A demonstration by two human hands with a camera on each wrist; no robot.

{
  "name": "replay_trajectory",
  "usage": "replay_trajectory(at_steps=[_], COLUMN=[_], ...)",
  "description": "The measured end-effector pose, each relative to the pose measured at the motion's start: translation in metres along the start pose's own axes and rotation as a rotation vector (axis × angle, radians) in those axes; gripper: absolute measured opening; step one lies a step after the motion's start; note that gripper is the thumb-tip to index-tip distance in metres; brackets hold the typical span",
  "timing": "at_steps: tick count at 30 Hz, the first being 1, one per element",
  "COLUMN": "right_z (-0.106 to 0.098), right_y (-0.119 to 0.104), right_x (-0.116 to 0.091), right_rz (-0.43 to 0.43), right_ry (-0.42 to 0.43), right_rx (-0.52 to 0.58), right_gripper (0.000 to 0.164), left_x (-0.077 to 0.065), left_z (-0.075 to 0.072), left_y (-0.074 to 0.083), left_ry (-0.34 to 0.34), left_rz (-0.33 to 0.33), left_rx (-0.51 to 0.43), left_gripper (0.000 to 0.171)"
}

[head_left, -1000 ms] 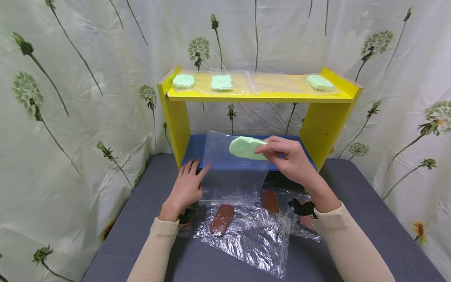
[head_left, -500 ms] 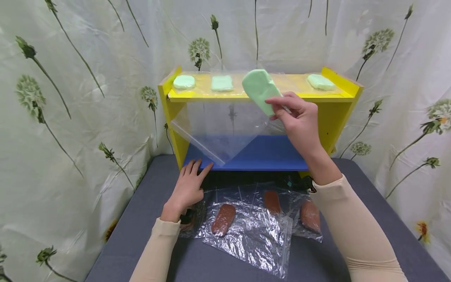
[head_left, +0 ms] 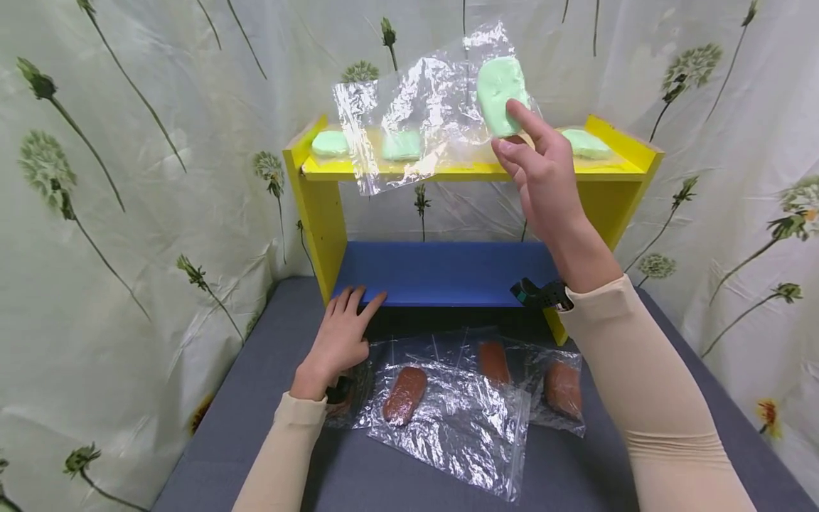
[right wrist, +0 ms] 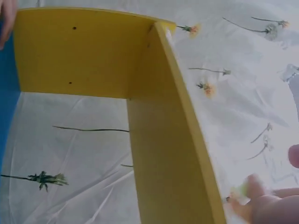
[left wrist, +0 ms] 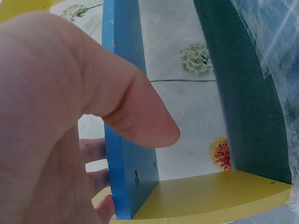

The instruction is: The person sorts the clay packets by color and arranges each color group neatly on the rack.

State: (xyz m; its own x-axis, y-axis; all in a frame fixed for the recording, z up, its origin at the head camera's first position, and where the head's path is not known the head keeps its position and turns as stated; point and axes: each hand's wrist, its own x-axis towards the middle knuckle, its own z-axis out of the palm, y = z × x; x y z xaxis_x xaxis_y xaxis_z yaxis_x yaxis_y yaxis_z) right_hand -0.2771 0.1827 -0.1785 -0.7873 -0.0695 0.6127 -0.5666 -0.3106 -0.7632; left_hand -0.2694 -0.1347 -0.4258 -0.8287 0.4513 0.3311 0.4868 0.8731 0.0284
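One hand (head_left: 544, 171) high, left hand (head_left: 338, 340) low

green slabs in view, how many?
4: one green slab in the right hand; on the yellow top shelf, left slab, left-of-centre slab, right slab.

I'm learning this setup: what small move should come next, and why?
Perhaps lower the held green piece onto the yellow shelf, left of its rightmost piece: the right hand pinches it, raised near that shelf, and no other piece shows there.

Backdrop (head_left: 160, 235): creased pale cloth, dandelion print.
Surface (head_left: 377, 476): dark grey.
Brown slabs (head_left: 405, 396): in clear zip bags (head_left: 461, 441) on the surface.
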Motion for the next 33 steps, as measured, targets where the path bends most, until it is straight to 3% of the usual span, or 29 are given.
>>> replay_trajectory(at_steps=[3, 7, 10, 14, 16, 19, 26, 33], right_z=[0.002, 0.001, -0.001, -0.008, -0.013, -0.021, -0.032, -0.029], right_y=[-0.003, -0.004, -0.005, -0.002, 0.000, 0.006, 0.014, 0.009], right_x=[0.001, -0.002, -0.004, -0.002, -0.001, -0.001, 0.000, 0.005], right_rz=[0.068, 0.033, -0.130, -0.371, -0.407, -0.386, -0.341, -0.170], right_ry=[-0.050, -0.081, -0.045, 0.003, -0.010, -0.027, -0.031, -0.062], right_rx=[-0.134, -0.617, -1.001, -1.264, -1.310, -1.320, -1.324, -1.380], right_gripper=[0.069, 0.066, 0.055, 0.033, 0.022, 0.015, 0.019, 0.028], left_x=[0.001, 0.002, 0.003, 0.003, 0.003, 0.002, -0.001, -0.001], left_z=[-0.001, -0.002, -0.003, -0.004, -0.004, -0.003, 0.000, 0.000], left_y=[-0.001, 0.001, 0.002, 0.002, 0.002, 0.001, -0.001, -0.001], left_ry=[-0.003, -0.010, -0.009, -0.016, -0.019, -0.011, -0.012, -0.006], left_rz=[-0.002, -0.007, -0.008, -0.012, -0.016, -0.011, -0.007, -0.011], left_rx=[0.008, 0.007, 0.002, -0.005, 0.000, 0.010, -0.002, -0.004], left_gripper=[0.088, 0.089, 0.089, 0.089, 0.089, 0.089, 0.088, 0.087])
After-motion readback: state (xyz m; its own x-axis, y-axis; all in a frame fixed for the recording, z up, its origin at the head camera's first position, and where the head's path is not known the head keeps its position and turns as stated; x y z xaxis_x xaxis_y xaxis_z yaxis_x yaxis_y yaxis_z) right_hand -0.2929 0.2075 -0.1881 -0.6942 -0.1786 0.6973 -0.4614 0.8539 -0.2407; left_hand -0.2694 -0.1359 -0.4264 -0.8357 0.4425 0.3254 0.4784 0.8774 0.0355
